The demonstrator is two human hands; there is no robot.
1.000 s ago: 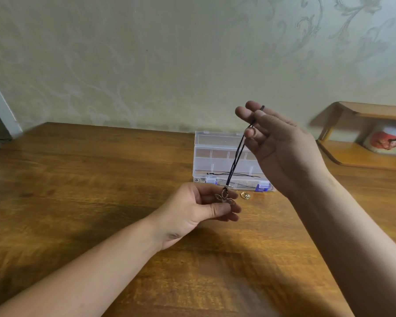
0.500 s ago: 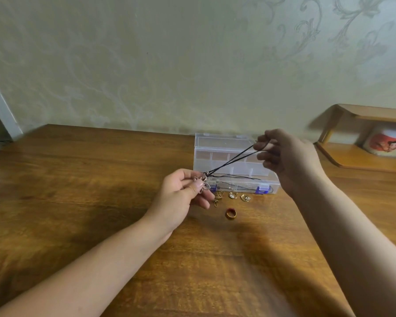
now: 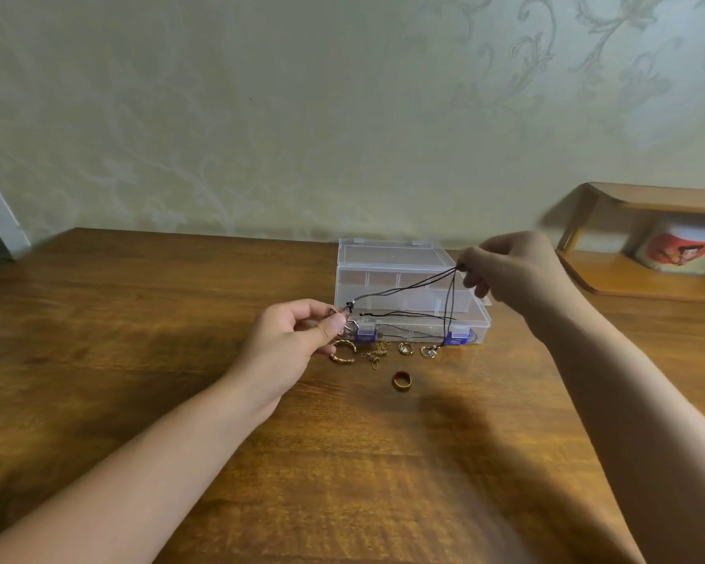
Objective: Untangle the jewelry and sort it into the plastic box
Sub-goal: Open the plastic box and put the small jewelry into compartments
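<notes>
Two hands shared one thin black cord necklace [image 3: 399, 290], which hung in the air in front of the clear plastic compartment box [image 3: 481, 323] at the far middle of the brown wooden table [image 3: 139, 360]. The left hand [image 3: 298, 339] pinched the small metal pendant end between curled thumb and forefinger, on the left, while the right hand [image 3: 513, 270] pinched a gathered bunch of cord strands, higher and to the right, with the other fingers curled in. Several strands ran between the two hands and one or two dropped from the right hand toward the box's near edge. To do this step well, I judged it best to keep the cord only lightly taut, spread the strands apart to find where they cross, and ease a loop open rather than pull the ends (a hard pull would likely tighten any knot). The hanging strands should be kept off the blue latches [image 3: 365, 335], where they could snag. The box stood open, its lid laid back toward the wall, its dividers visible; another black cord seemed to lie along its near row, though I could not tell whether inside or draped over, and the other compartments looked empty. On the table just near of the box lay a gold open bangle [image 3: 342, 352], a small gold chain [image 3: 377, 352], two gold rings with stones [image 3: 406, 348], and, nearer, a red and gold band ring [image 3: 401, 380].
</notes>
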